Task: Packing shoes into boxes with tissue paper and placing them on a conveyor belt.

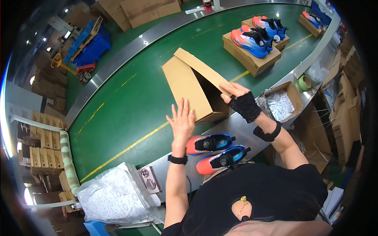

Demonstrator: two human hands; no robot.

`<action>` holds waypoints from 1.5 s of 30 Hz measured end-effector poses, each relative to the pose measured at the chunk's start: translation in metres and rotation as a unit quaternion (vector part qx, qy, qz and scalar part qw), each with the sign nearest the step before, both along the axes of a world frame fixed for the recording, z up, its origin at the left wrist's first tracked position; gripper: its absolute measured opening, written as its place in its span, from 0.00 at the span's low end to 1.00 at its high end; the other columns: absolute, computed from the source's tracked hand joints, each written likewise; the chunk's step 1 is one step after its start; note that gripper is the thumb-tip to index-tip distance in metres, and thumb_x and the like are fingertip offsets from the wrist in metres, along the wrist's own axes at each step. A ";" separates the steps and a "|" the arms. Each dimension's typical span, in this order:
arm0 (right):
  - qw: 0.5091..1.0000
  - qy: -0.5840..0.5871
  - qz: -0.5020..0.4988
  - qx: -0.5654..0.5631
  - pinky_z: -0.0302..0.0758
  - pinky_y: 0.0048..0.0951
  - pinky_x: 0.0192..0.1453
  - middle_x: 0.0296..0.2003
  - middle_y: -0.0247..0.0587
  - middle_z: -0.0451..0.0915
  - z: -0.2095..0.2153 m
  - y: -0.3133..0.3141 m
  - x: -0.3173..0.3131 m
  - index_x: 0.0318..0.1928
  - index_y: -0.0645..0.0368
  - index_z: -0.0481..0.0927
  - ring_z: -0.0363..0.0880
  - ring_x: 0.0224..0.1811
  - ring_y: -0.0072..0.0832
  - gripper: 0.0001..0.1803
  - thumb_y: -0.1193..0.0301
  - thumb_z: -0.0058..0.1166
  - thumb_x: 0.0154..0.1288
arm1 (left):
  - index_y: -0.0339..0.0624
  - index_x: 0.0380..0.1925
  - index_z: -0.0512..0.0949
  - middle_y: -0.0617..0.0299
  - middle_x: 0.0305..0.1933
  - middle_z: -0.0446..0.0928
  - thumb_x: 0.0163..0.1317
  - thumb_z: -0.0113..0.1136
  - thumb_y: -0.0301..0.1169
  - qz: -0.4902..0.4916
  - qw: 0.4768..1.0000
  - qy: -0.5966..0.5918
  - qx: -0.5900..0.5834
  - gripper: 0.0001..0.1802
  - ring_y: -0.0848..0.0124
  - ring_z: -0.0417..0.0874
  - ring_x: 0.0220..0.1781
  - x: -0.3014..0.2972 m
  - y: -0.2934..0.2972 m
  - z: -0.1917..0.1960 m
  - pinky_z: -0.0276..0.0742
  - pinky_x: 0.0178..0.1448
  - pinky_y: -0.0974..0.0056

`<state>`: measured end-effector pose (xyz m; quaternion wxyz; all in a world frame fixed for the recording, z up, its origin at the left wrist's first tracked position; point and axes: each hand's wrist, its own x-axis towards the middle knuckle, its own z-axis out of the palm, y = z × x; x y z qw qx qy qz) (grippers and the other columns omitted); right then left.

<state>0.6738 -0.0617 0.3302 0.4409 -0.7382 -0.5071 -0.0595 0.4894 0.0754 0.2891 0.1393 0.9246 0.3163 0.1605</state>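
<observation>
Two orange-and-blue shoes [214, 151] lie nearest, on the metal counter [236, 128] just below both hands. Above them an open cardboard box [189, 92] sits tipped on the green conveyor belt [130, 98], its mouth facing the person. Left hand [182, 120] rests flat against the box's near corner, fingers spread wide, apparently steadying it. Right hand [241, 100], in a black fingerless glove, presses its fingers on the raised lid [202, 70], seemingly keeping it open. Beyond the fingers, more boxes topped with shoes [254, 41] ride the belt. A box of white packets [281, 103] and a tape roll [304, 83] sit right; a bag of white paper [114, 194] lies lower left.
</observation>
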 end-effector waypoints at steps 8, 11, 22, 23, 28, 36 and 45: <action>0.999 -0.050 0.000 0.020 0.75 0.35 0.38 0.38 0.52 0.74 -0.011 0.003 -0.016 0.42 0.49 0.76 0.76 0.35 0.43 0.16 0.64 0.54 0.49 | 0.38 0.57 0.58 0.49 0.65 0.48 0.62 0.37 0.44 -0.071 0.991 0.036 0.104 0.28 0.55 0.45 0.68 0.004 -0.036 0.035 0.38 0.61 0.36; 0.997 0.026 -0.046 0.047 0.73 0.32 0.38 0.34 0.50 0.75 -0.003 -0.007 0.017 0.44 0.53 0.76 0.75 0.35 0.40 0.17 0.66 0.52 0.51 | 0.39 0.60 0.53 0.50 0.66 0.46 0.62 0.37 0.47 -0.019 0.998 0.057 0.020 0.31 0.56 0.45 0.68 -0.027 -0.003 0.013 0.36 0.62 0.36; 0.868 0.455 -0.170 0.101 0.73 0.23 0.32 0.39 0.36 0.76 -0.084 -0.092 0.123 0.49 0.54 0.71 0.76 0.31 0.24 0.17 0.65 0.49 0.58 | 0.41 0.43 0.73 0.48 0.50 0.70 0.53 0.50 0.53 -0.003 0.984 0.146 0.104 0.28 0.56 0.66 0.57 -0.063 -0.005 -0.057 0.58 0.55 0.41; 0.868 0.432 -0.210 0.124 0.72 0.24 0.31 0.39 0.38 0.76 -0.105 -0.116 0.140 0.48 0.55 0.72 0.76 0.31 0.25 0.17 0.65 0.49 0.58 | 0.40 0.34 0.76 0.48 0.40 0.73 0.52 0.50 0.54 0.003 0.985 0.172 -0.002 0.26 0.56 0.72 0.47 -0.067 -0.002 -0.061 0.65 0.47 0.46; 0.924 0.115 -0.225 -0.287 0.68 0.31 0.40 0.30 0.48 0.76 -0.193 -0.195 0.152 0.37 0.59 0.74 0.74 0.35 0.38 0.09 0.71 0.47 0.55 | 0.40 0.17 0.77 0.49 0.17 0.75 0.50 0.51 0.55 -0.022 0.991 0.120 -0.053 0.26 0.54 0.78 0.23 -0.055 -0.003 -0.074 0.73 0.27 0.54; 0.942 -0.019 -0.135 -0.306 0.68 0.31 0.33 0.25 0.49 0.75 -0.183 -0.204 0.154 0.27 0.59 0.72 0.75 0.29 0.38 0.04 0.73 0.46 0.51 | 0.36 0.31 0.75 0.48 0.32 0.76 0.54 0.54 0.38 0.039 0.970 -0.205 -0.120 0.14 0.56 0.77 0.35 -0.097 -0.009 -0.052 0.72 0.36 0.59; 0.961 0.274 0.015 0.030 0.64 0.16 0.30 0.22 0.29 0.67 -0.049 -0.066 0.046 0.34 0.59 0.66 0.67 0.24 0.16 0.05 0.73 0.45 0.58 | 0.32 0.37 0.73 0.50 0.31 0.72 0.52 0.45 0.18 0.486 0.836 -0.208 0.148 0.12 0.59 0.73 0.34 -0.403 0.033 -0.054 0.69 0.39 0.60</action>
